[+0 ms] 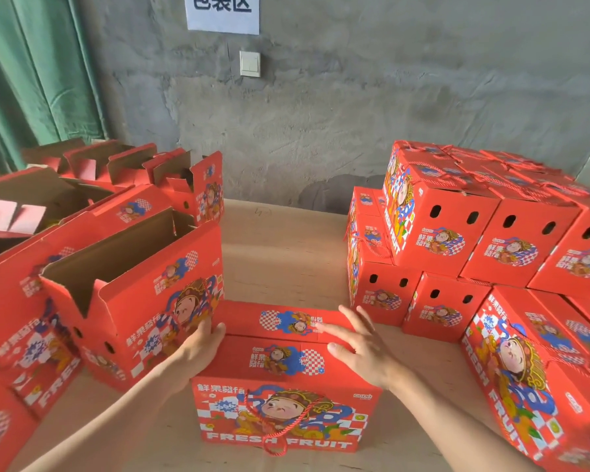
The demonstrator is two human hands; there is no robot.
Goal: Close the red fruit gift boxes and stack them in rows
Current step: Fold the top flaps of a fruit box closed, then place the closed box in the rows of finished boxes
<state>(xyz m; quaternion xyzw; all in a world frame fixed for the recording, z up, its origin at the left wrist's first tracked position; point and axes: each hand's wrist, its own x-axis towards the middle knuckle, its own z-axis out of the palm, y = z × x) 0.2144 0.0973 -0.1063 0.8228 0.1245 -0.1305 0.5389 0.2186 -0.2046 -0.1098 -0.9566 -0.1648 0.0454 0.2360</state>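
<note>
1. Open boxes (130,274) sit on your left with flaps up, easy to grab.
2. Your left hand (201,345) lies flat against the middle box (283,413), steadying its left end.
3. Your right hand (358,349), fingers spread and gripping nothing, presses the top flaps shut.
4. Closed boxes (457,240) are stacked in rows on the right, probably where this one goes.

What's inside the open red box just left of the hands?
Only bare brown cardboard walls show inside the open box. Its front wall hides the bottom, so any fruit cannot be seen.
</note>
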